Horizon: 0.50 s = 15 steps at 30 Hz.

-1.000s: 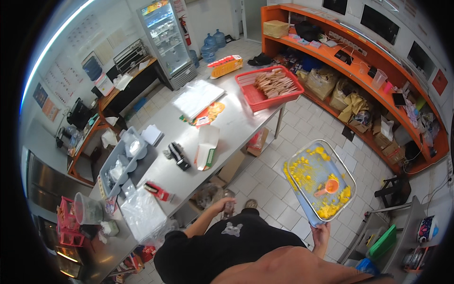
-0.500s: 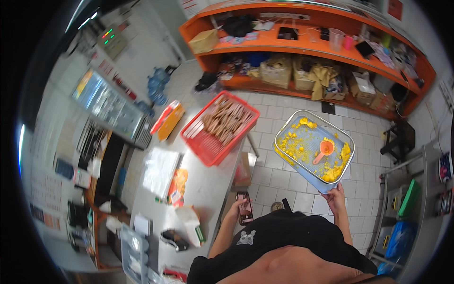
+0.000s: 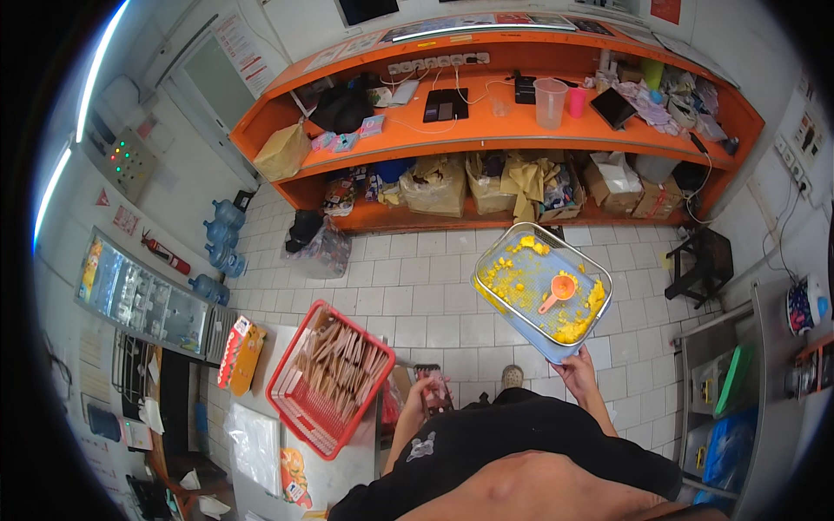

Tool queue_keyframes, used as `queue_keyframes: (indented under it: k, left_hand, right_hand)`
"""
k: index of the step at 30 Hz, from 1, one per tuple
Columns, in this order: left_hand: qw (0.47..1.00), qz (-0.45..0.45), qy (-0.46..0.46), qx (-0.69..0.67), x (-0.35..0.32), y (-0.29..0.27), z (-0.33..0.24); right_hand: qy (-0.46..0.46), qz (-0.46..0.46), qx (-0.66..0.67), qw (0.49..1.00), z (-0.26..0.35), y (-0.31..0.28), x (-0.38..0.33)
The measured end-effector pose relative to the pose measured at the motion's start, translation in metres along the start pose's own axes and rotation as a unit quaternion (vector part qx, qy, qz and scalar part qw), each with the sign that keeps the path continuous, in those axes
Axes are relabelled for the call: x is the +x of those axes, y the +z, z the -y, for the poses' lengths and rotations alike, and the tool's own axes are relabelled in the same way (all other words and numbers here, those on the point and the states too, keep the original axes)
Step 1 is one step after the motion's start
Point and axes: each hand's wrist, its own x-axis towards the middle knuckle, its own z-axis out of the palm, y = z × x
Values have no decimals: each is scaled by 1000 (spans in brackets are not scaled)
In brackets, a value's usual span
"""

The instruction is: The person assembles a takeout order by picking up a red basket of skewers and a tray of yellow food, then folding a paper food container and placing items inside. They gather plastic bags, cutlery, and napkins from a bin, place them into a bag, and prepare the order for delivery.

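Observation:
My right hand is closed on the near edge of a blue tray. A metal-rimmed pan sits on it, with crumbly yellow food spread around the bottom and sides. An orange scoop lies inside, its handle pointing toward me. Down by my waist, my left hand grips a mobile phone, screen facing up. To the left, a red plastic basket holding many thin brown sticks or packets stands on a metal table, apart from both hands.
Ahead stands an orange shelf counter with bags and boxes underneath. On the metal table lie clear plastic bags and an orange packet. A black stool and a metal rack stand right; blue water bottles left.
My view has swung, showing more of the orange counter; the table and basket now appear lower and farther left. Both hands keep their holds on the phone and tray.

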Motion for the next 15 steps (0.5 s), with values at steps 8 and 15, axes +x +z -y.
queue_keyframes:
  k: [8,15]
  left_hand:
    - [990,-117,67,-52,69,33,-78]
    - [992,-46,117,-32,200,42,-196]
  right_hand:
    - [22,23,18,999,51,54,214]
    - [5,20,56,998,44,113,377]
